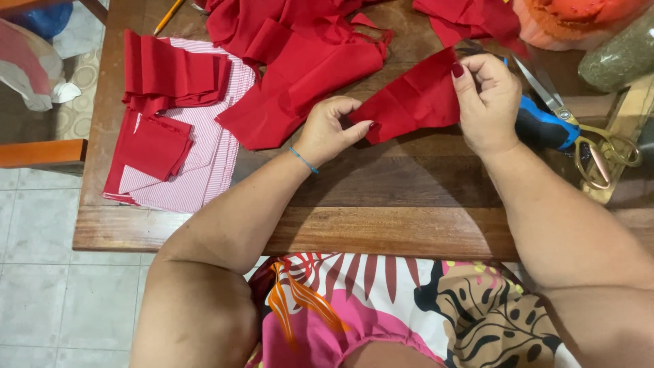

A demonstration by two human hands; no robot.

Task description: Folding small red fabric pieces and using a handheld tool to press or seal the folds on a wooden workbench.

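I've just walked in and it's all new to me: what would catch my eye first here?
The red cloth piece at the centre, pinched between the left hand and the right hand. More red cloth is heaped behind it on the wooden table, with striped fabric at the left and scissors at the right.

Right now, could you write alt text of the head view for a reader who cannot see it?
Two bare hands, left hand and right hand, hold a red fabric piece over a wooden table. More red fabric, striped cloth and scissors lie around.
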